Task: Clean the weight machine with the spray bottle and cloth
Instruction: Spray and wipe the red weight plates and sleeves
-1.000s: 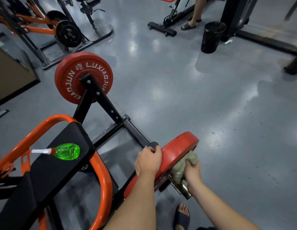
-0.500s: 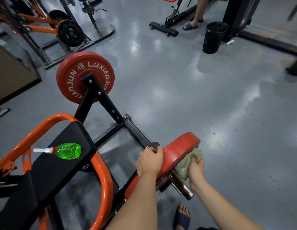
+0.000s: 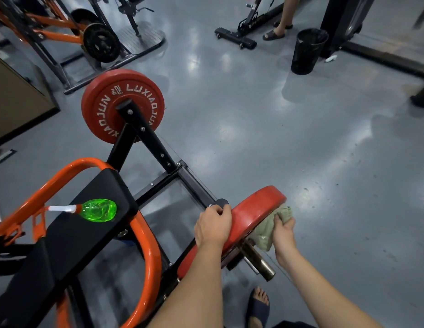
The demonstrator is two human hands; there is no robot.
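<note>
Plate: the red plate point(image 3: 251, 214) of the machine I'm cleaning stands on edge on its steel peg point(image 3: 258, 260), its outer face turned to my right.
Cloth: the cloth point(image 3: 270, 230) is bunched in my right hand point(image 3: 284, 229) and pressed to that face near the far rim.
Left hand: my left hand point(image 3: 213, 224) is curled at the plate's inner side, apparently round the grey bar end point(image 3: 219, 201).
Spray bottle: the spray bottle point(image 3: 98, 210) lies on the black pad point(image 3: 71, 233), well left of the plate and nearer my left hand.
Room: there is open floor point(image 3: 324, 185) right of the plate, and the peg juts out below the cloth.

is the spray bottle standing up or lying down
Lying down. The green bottle rests on its side on the black pad, its white nozzle pointing left toward the orange frame.
</note>
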